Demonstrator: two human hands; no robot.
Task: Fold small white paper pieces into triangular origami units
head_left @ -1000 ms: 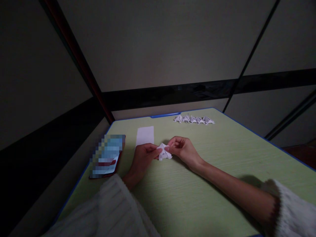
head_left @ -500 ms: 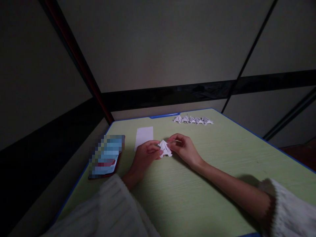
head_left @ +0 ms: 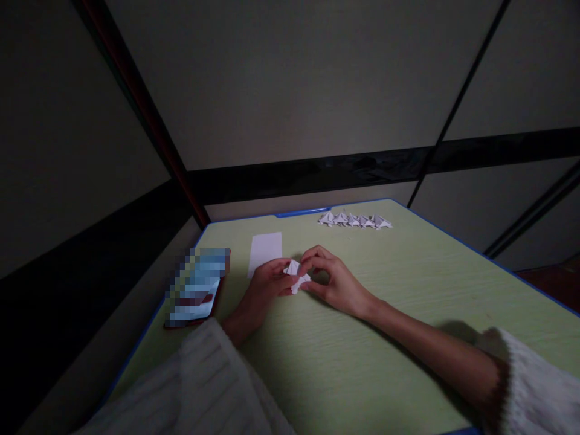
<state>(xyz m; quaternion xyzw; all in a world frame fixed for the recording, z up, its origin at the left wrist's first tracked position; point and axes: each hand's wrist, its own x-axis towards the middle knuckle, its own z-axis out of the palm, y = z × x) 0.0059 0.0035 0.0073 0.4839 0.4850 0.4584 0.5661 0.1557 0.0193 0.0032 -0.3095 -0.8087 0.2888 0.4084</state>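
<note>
At the middle of the desk, I see my left hand [head_left: 267, 284] and right hand [head_left: 333, 278] meeting over one small white folded paper piece [head_left: 295, 275]. Both hands pinch it between thumb and fingertips from opposite sides, just above the pale green table with a blue rim [head_left: 362, 362]. One flat white rectangular paper sheet [head_left: 265, 251] lies just beyond the left hand. Further left lies one red-cased phone [head_left: 197, 293], its screen blurred beyond reading. Near the far edge, well apart from the hands, sits one row of white folded paper pieces [head_left: 354, 220]. I count about five, but they overlap in the dim light. Two white knitted sleeves [head_left: 203, 386] cover my forearms.
</note>
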